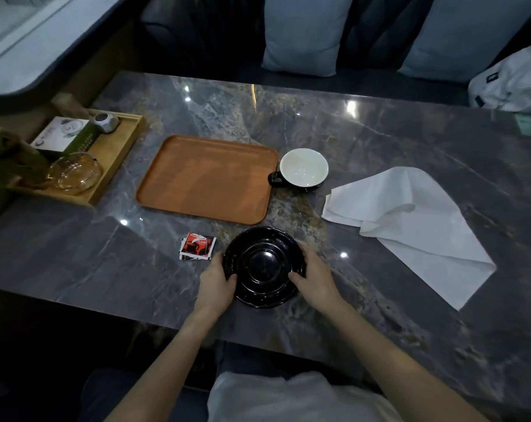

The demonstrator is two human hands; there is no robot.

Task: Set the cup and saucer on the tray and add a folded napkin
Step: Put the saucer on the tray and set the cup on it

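Note:
A glossy black saucer (262,266) rests near the front edge of the grey marble table (379,141). My left hand (217,278) grips its left rim and my right hand (316,275) grips its right rim. Beyond it lies an orange-brown tray (207,178) with nothing on it. A cup (302,168), white inside and black outside, stands on the table just right of the tray, its handle pointing left. A white cloth napkin (410,226) lies loosely spread and rumpled on the table at the right.
A few red and black sachets (197,246) lie left of the saucer. A wooden box tray (106,175) at far left holds a glass bowl (74,173), a carton and a small metal object. Cushions (303,32) and a white bag (513,80) sit behind the table.

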